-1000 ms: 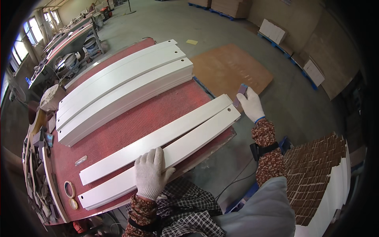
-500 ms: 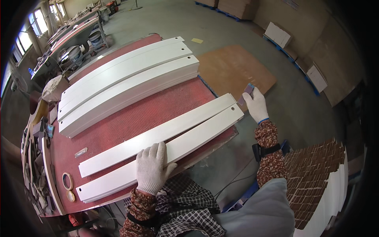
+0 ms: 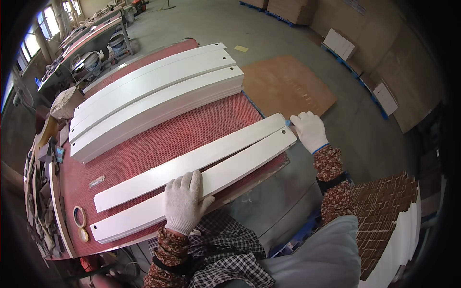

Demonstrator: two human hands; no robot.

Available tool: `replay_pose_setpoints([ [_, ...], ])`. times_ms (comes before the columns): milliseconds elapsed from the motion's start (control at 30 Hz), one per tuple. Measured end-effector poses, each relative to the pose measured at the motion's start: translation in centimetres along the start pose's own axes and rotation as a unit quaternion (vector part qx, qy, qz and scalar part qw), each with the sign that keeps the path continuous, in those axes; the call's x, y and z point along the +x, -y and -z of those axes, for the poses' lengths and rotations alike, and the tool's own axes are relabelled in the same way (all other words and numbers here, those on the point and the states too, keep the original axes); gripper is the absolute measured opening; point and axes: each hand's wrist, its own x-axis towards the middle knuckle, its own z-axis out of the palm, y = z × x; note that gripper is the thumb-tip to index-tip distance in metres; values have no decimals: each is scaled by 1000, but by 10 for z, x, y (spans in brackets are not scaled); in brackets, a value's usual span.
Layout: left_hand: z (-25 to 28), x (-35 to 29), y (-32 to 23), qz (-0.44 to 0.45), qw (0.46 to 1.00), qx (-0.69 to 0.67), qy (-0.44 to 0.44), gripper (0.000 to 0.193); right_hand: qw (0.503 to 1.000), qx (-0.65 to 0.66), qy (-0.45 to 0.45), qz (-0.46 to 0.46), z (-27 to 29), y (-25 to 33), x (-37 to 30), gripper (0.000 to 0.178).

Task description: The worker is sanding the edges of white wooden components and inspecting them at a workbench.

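Observation:
My left hand (image 3: 184, 201), in a white knit glove, lies with outstretched fingers on the nearer white board (image 3: 230, 171), thumb apart near its front edge. My gloved right hand (image 3: 309, 130) closes around a small sanding block (image 3: 288, 123), whose blue end touches the right ends of the boards. Most of the block is hidden by my fingers. Just beyond the nearer board lies a second white board (image 3: 192, 163), with a narrow wedge-shaped gap between them. The nearer board has a dark round hole at each end.
The boards lie on a red textured table (image 3: 192, 127). Behind them stands a stack of white boards (image 3: 158, 113). Tape rolls (image 3: 79, 217) and grey blocks (image 3: 45, 216) are at the left. Stacked brown-edged pieces (image 3: 384, 216) stand at the right, a brown sheet (image 3: 288, 86) on the floor.
My right hand has moved in toward the boards' right ends, turning so that less of the sanding block shows. My left hand stays on the nearer board.

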Motion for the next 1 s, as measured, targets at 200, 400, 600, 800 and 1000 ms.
replay_pose_setpoints([
  [200, -2, -3, 3, -8, 1000, -6, -12, 82, 996, -82, 33, 20, 3, -12, -9, 18],
  [400, -7, -6, 5, -8, 1000, -8, -20, 81, 997, -68, 11, 25, 3, 3, -9, 19],
  [600, -8, -6, 6, -12, 1000, -10, -27, 81, 997, -77, -9, 20, -5, -5, -12, 19],
  [800, -8, 3, -9, -5, 999, -29, -12, 81, 994, -102, 36, 28, -6, -18, -11, 19],
  [1000, -2, -22, 15, -4, 999, -12, -48, 78, 996, -68, -21, 56, 2, 22, 7, 11],
])
